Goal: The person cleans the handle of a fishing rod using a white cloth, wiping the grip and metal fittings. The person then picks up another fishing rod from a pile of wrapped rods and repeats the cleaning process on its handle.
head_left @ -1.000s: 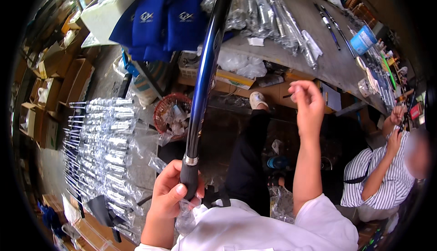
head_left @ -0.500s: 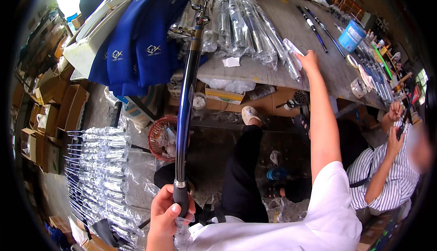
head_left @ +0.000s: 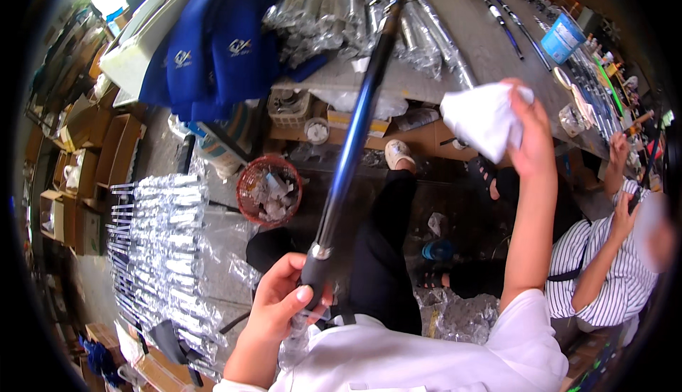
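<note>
The right hand (head_left: 529,132) now holds a crumpled white cloth (head_left: 483,118) pinched between thumb and fingers, lifted clear of the grey worktable (head_left: 490,51); half a second ago that hand was stretched out flat to the table's edge with nothing in it, so the cloth has just been picked up. The left hand (head_left: 280,299) keeps its closed grip around the black butt end of a long blue-and-black fishing rod (head_left: 352,143), just below a silver ring, and the rod slants up and away with its far end reaching over the pile of plastic-wrapped rods (head_left: 355,8) on the table, much as it did before. Cloth and rod are apart, the cloth off to the right of the shaft at about its middle height. Judging from this, the rod is held ready and the cloth is about to be brought to it, likely for a wipe along the shaft. A red mesh basket (head_left: 268,189) sits on the floor below, and a person in a striped shirt (head_left: 604,271) works at the right.
</note>
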Demonstrator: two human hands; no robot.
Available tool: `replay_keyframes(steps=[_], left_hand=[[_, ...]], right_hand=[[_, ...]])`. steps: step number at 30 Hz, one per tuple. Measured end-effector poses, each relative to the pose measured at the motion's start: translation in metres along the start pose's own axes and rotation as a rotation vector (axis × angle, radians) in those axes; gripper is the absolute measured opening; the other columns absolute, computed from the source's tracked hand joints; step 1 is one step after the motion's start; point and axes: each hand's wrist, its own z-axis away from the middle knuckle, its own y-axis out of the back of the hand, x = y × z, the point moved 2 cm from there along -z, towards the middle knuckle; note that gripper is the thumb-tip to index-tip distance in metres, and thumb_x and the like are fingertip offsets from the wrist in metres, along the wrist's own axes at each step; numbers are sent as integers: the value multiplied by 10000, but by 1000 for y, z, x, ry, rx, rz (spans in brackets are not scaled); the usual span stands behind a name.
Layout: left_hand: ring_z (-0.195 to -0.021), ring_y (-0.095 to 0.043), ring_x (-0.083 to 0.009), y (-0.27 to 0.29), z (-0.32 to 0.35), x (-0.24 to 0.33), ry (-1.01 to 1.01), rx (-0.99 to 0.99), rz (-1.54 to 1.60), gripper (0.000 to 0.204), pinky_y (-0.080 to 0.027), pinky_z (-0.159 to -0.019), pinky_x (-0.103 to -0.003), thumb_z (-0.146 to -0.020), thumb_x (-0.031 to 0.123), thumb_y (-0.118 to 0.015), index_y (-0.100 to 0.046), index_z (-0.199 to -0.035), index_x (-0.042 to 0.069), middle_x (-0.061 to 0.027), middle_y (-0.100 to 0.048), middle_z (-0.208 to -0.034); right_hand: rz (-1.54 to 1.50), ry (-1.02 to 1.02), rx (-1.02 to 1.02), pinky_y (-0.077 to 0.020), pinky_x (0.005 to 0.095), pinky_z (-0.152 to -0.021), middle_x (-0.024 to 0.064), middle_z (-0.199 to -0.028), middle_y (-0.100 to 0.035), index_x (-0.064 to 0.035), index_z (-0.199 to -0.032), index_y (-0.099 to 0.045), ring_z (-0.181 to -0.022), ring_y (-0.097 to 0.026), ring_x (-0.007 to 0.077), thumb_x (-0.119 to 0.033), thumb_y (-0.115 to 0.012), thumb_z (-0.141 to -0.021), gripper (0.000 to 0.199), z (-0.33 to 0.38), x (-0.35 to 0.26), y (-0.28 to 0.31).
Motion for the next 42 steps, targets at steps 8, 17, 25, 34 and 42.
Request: replay_keyframes(steps=[8, 17, 25, 34, 42], left_hand=[[-512, -478, -101, -20, 13, 15, -43, 58, -100, 470, -370, -426, -193, -774, 293, -692, -443, -1052, 7, -154, -558, -891], [-549, -477, 0, -20, 26, 40, 18, 204, -462, 326, -335, -447, -148, -699, 46, -746, -598, -983, -16, -53, -624, -908], [-665, -514, -37, -9, 44, 42, -187, 132, -532, 220, -393, -547, -169, -745, 92, -733, -570, -868, 9, -9, -562, -786], [-531, -447, -77, -16, 61, 48, -71, -96, -207, 568, -332, -402, -188, -802, 309, -666, -340, -1144, -5, -109, -438, -848], [-552, -431, -68, -32, 69, 44, -19, -28, -73, 446, -330, -476, -186, -798, 230, -655, -374, -1072, 17, -65, -494, -824]], right_hand=[[30, -128, -384, -427, 245, -830, 40, -932, -603, -16, -993, -581, -886, -554, 106, 4, -571, -694, 300, 106, 24, -99], [-88, -323, -697, -453, 246, -814, 73, -986, -600, 15, -1049, -550, -909, -563, 112, 13, -589, -720, 331, 163, 35, -143], [122, -398, -874, -415, 197, -654, 105, -968, -595, 2, -867, -599, -702, -506, 58, -103, -696, -730, 198, 175, 49, -142], [-25, 106, -554, -464, 245, -628, 192, -896, -626, -36, -777, -472, -700, -589, 150, 19, -691, -672, 249, 183, 27, -154], [721, 1005, -443, -510, 327, -635, 172, -939, -605, -9, -948, -541, -768, -605, 241, -9, -751, -630, 381, 200, -16, -169]])
